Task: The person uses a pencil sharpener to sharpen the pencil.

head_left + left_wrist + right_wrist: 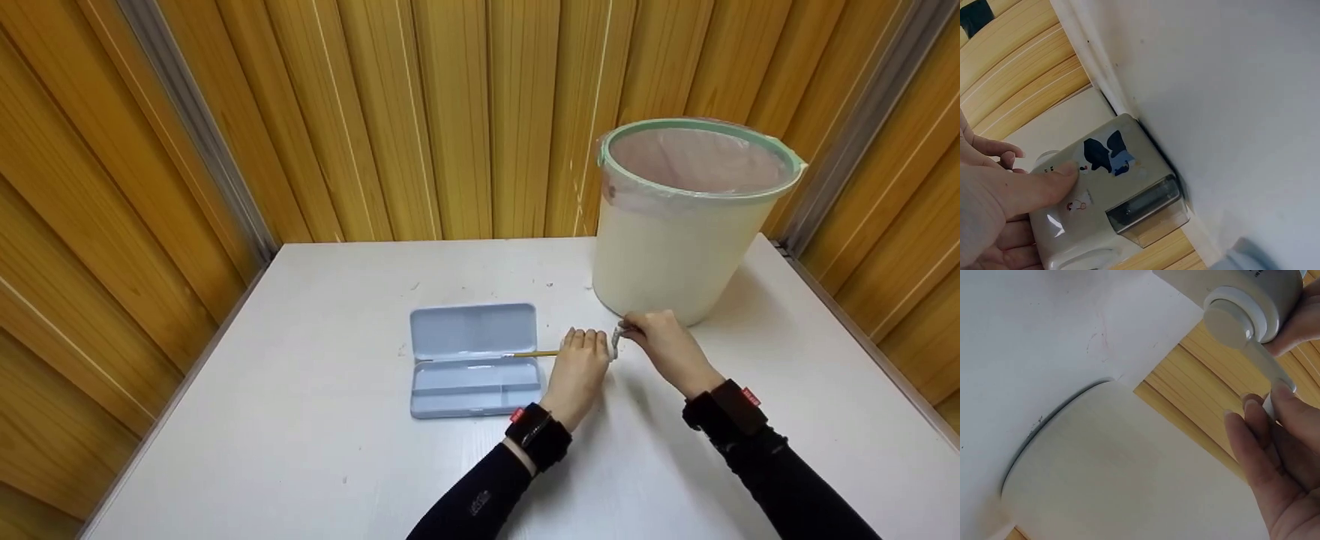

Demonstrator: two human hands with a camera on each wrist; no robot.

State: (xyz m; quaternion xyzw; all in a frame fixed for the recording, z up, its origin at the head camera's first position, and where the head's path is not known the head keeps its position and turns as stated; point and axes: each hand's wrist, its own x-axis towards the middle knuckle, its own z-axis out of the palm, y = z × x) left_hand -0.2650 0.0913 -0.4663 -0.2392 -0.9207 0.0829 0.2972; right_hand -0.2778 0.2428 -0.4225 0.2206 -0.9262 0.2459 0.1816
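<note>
My left hand (579, 375) grips the sharpener (1109, 188) on the desk (315, 442); my right hand (666, 346) pinches its crank (1265, 361), on the right side. The pencil (538, 353) projects left, long axis running left-right, towards the open case (474, 330); left hand nearer.

On the table (300, 375) we see the case (472, 330), the pencil (536, 353) reaching over its right side, the sharpener (1109, 188) to their right, the bin (667, 255) far right, the wall (450, 112) behind.
</note>
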